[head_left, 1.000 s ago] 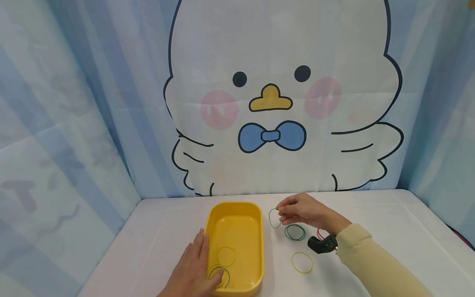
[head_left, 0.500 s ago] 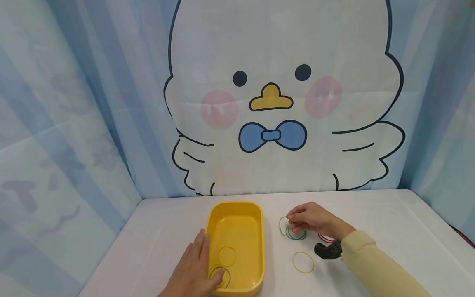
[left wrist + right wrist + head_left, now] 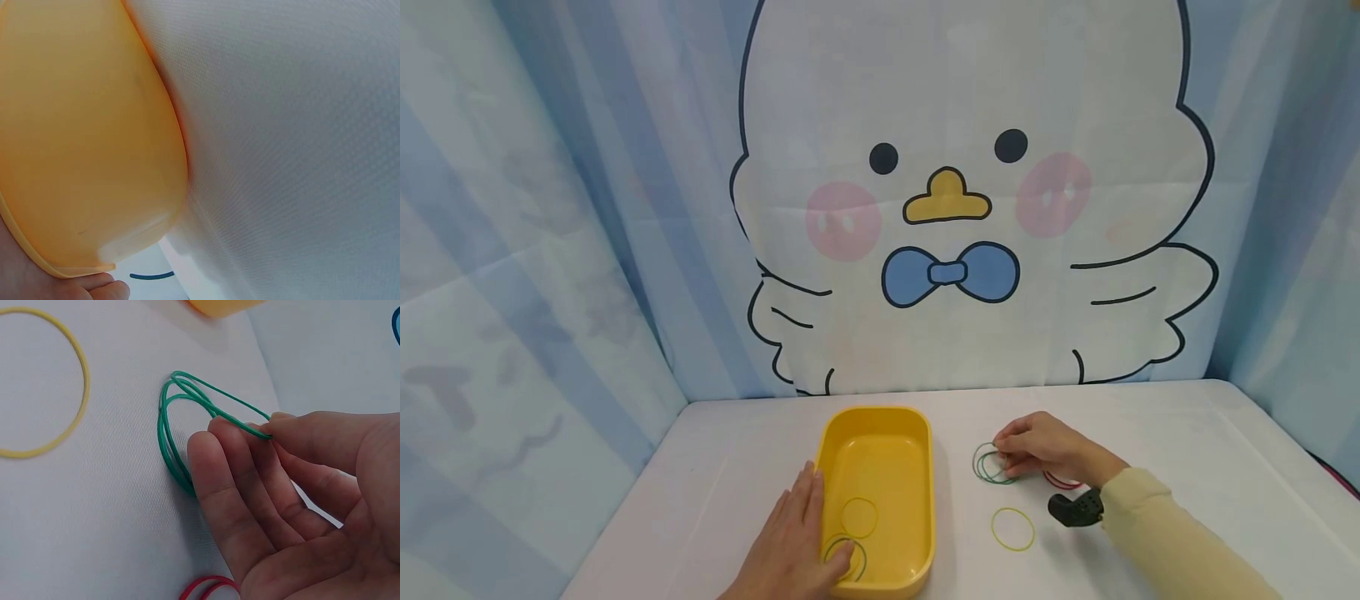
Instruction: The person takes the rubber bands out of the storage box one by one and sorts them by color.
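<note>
My right hand (image 3: 1048, 447) pinches a green rubber band (image 3: 234, 397) between thumb and forefinger. The band slants down to other green rubber bands (image 3: 161, 434) lying on the table, and overlaps them. My left hand (image 3: 786, 537) rests along the left rim of a yellow tray (image 3: 891, 471), fingers straight and thumb over the near inside corner. Inside the tray lie a yellow rubber band (image 3: 859, 499) and, partly under the thumb, more yellow and green bands. In the left wrist view the tray's outer wall (image 3: 94, 137) hides most of that hand.
A single yellow rubber band (image 3: 86, 381) lies on the white table (image 3: 737, 458), right of the tray. Red rubber bands (image 3: 209, 580) lie partly hidden by the right hand and wrist. A printed curtain (image 3: 947, 350) stands behind the table.
The right hand has moved right and down with the green band, bringing it over the green bands on the table. The left hand and tray have stayed in place.
</note>
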Demonstrator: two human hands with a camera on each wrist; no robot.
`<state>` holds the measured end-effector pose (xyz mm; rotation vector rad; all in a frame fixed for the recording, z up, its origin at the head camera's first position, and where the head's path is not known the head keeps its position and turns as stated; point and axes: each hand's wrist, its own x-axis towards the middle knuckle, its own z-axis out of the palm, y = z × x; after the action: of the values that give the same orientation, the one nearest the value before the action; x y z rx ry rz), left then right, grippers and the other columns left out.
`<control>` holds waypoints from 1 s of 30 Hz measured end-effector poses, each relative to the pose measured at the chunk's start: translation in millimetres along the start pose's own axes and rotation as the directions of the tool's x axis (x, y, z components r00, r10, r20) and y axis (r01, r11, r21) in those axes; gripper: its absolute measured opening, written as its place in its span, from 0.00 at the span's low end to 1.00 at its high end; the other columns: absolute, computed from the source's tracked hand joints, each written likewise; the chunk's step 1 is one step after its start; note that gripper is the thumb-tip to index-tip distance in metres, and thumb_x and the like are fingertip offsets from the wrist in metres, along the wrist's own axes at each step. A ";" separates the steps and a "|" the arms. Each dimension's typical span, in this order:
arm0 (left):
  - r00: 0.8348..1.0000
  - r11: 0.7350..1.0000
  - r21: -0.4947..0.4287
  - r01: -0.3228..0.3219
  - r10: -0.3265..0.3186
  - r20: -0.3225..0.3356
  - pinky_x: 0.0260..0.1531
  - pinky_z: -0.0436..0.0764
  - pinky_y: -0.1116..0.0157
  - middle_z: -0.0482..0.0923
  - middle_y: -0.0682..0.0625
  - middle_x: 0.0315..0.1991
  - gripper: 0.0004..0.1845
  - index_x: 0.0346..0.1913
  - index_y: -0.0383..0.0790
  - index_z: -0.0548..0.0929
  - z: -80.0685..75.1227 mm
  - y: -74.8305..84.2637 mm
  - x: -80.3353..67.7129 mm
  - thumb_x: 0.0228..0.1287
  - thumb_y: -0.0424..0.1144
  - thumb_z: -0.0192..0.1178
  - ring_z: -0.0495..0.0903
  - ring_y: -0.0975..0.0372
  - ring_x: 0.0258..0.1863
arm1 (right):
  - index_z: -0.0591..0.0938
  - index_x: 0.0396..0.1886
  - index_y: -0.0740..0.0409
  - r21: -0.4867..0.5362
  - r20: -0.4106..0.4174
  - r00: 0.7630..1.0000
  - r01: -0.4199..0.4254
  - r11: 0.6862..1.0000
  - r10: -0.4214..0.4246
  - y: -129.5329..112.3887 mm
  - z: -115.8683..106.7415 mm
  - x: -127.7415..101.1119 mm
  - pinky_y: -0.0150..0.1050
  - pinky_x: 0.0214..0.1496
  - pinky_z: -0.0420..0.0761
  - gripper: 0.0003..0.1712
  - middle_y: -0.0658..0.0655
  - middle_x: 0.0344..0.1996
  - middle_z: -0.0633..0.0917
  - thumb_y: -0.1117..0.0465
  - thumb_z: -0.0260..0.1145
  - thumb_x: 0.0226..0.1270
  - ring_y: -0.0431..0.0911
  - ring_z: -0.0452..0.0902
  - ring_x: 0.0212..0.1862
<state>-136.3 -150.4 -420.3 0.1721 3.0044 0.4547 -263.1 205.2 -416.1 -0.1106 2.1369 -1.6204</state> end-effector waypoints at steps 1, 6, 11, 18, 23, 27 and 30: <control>1.000 1.000 -0.001 0.003 -0.003 0.003 0.75 0.56 0.44 0.45 0.39 0.80 0.52 0.77 0.31 0.52 -0.1 0.1 0.4 0.61 0.63 0.55 0.57 0.49 0.76 | 0.77 0.53 0.76 -0.005 -0.001 1.000 -0.001 1.000 0.001 0.5 -0.7 -0.2 0.36 0.39 0.87 0.18 0.58 0.34 0.84 0.66 0.61 0.70 0.42 0.81 0.31; 0.999 1.000 -0.009 0.025 -0.025 0.022 0.75 0.55 0.44 0.45 0.40 0.80 0.53 0.77 0.32 0.52 -0.8 1.4 1.6 0.60 0.65 0.55 0.57 0.48 0.76 | 0.77 0.52 0.77 -0.013 0.012 1.000 0.001 1.000 -0.001 2.4 -5.4 -0.5 0.36 0.38 0.87 0.18 0.56 0.30 0.84 0.66 0.61 0.70 0.41 0.82 0.29; 1.000 1.000 -0.010 0.021 -0.021 0.021 0.75 0.55 0.44 0.45 0.39 0.80 0.53 0.77 0.32 0.52 -0.5 0.9 1.3 0.60 0.64 0.55 0.56 0.48 0.76 | 0.77 0.53 0.76 -0.036 0.004 1.000 -0.014 0.999 0.014 1.2 -8.8 -2.6 0.38 0.40 0.87 0.19 0.57 0.32 0.84 0.64 0.60 0.71 0.42 0.83 0.31; 1.000 1.000 -0.002 0.002 -0.002 0.008 0.75 0.56 0.44 0.45 0.39 0.80 0.52 0.77 0.30 0.52 -0.4 -0.4 0.4 0.61 0.63 0.55 0.56 0.48 0.76 | 0.77 0.54 0.75 -0.071 -0.040 0.998 -0.057 0.996 0.054 -0.7 -11.9 -5.2 0.40 0.40 0.88 0.18 0.60 0.35 0.84 0.64 0.61 0.71 0.44 0.83 0.32; 1.000 1.000 -0.007 0.003 -0.003 0.009 0.75 0.56 0.44 0.46 0.38 0.80 0.52 0.77 0.30 0.53 -0.5 -0.4 0.2 0.61 0.63 0.55 0.56 0.48 0.76 | 0.77 0.53 0.74 -0.079 -0.026 0.999 -0.039 0.996 0.037 -3.0 -11.9 -4.6 0.39 0.40 0.88 0.19 0.60 0.35 0.84 0.62 0.61 0.71 0.44 0.83 0.32; 1.000 1.000 -0.013 0.006 -0.006 0.013 0.75 0.56 0.44 0.46 0.38 0.80 0.52 0.77 0.30 0.52 -0.6 -0.4 0.5 0.60 0.63 0.55 0.57 0.48 0.76 | 0.77 0.53 0.74 -0.090 0.002 1.000 -0.004 0.996 0.004 -7.2 -9.0 -3.7 0.38 0.41 0.87 0.20 0.60 0.35 0.85 0.61 0.62 0.71 0.43 0.83 0.32; 1.000 1.000 -0.014 0.008 -0.008 0.015 0.75 0.56 0.44 0.46 0.39 0.80 0.52 0.77 0.31 0.52 -1.2 -0.4 0.9 0.60 0.64 0.55 0.57 0.48 0.76 | 0.77 0.54 0.74 -0.094 0.023 1.000 0.013 0.996 -0.011 -12.2 -4.8 -3.2 0.37 0.41 0.87 0.21 0.60 0.36 0.85 0.60 0.62 0.71 0.43 0.83 0.33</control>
<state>-137.4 -151.0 -419.4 0.1622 2.9851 0.4712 -264.6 206.8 -402.8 -0.1704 2.1998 -1.5183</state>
